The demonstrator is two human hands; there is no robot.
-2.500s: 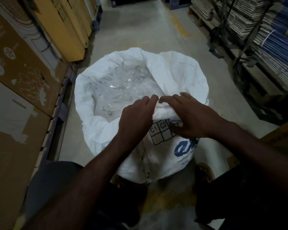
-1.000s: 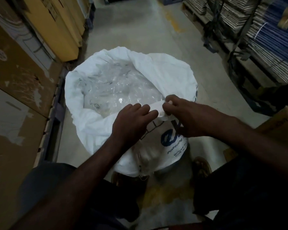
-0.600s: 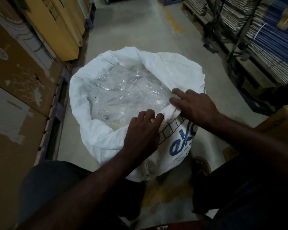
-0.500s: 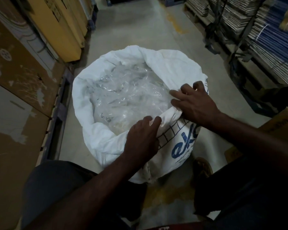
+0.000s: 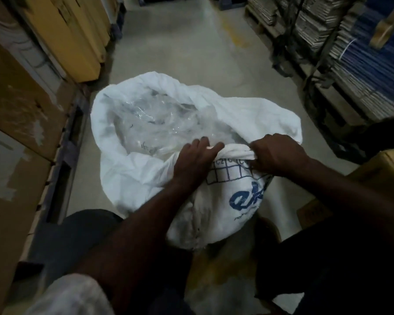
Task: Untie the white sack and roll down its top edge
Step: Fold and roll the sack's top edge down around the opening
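Note:
The white sack (image 5: 132,178) stands open on the floor between my knees, with blue print and a grid on its near side. Clear crumpled plastic (image 5: 159,126) fills its mouth. The near part of the top edge is rolled into a thick white band (image 5: 236,151). My left hand (image 5: 193,160) lies over that band at its left end, fingers curled on the fabric. My right hand (image 5: 275,153) is clenched around the band's right end. The far rim stands up loosely, folded outward.
Cardboard boxes (image 5: 21,105) and yellow cartons (image 5: 75,35) line the left side on pallets. Stacks of flat packed goods on pallets (image 5: 350,60) line the right. A brown box (image 5: 387,169) sits by my right arm. Grey concrete floor (image 5: 191,48) stretches ahead.
Both hands have come back to the near edge and closed on it; that edge is now bunched into a rolled band. The sack's mouth has sagged and shifted toward the right.

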